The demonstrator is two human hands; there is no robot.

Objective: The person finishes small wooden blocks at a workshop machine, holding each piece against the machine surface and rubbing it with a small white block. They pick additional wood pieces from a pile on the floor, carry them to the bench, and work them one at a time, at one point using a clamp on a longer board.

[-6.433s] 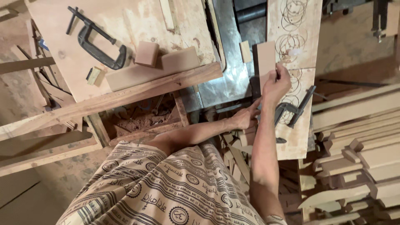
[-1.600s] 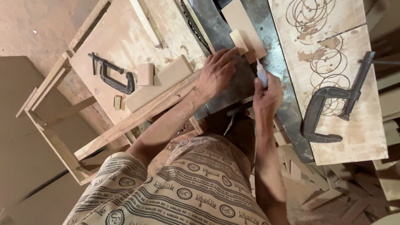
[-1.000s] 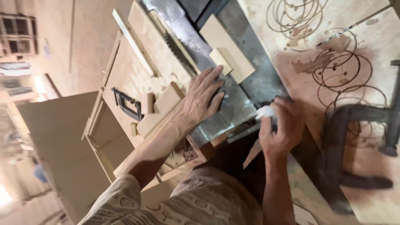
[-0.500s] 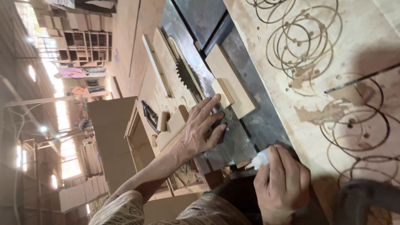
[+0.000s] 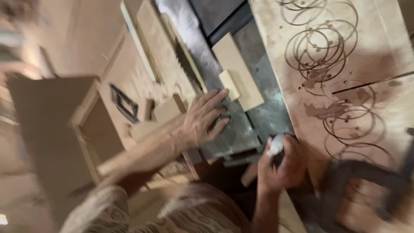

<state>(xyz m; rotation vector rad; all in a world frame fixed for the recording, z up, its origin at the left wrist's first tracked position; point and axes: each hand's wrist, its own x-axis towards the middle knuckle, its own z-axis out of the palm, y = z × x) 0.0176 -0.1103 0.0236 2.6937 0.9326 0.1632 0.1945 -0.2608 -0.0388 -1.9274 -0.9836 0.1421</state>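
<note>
Left hand (image 5: 202, 121) spread flat on the grey metal counter (image 5: 241, 133) just beside the wood block (image 5: 238, 77) and near the saw blade (image 5: 189, 60), right hand (image 5: 282, 166) in a closed grip around a small white object (image 5: 275, 145): risks fingers sliding into the teeth.

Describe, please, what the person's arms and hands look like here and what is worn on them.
Both forearms are bare, and the left hand and right hand wear no gloves. A beige patterned short-sleeved shirt covers the shoulders. The blur hides any rings or a watch.
</note>
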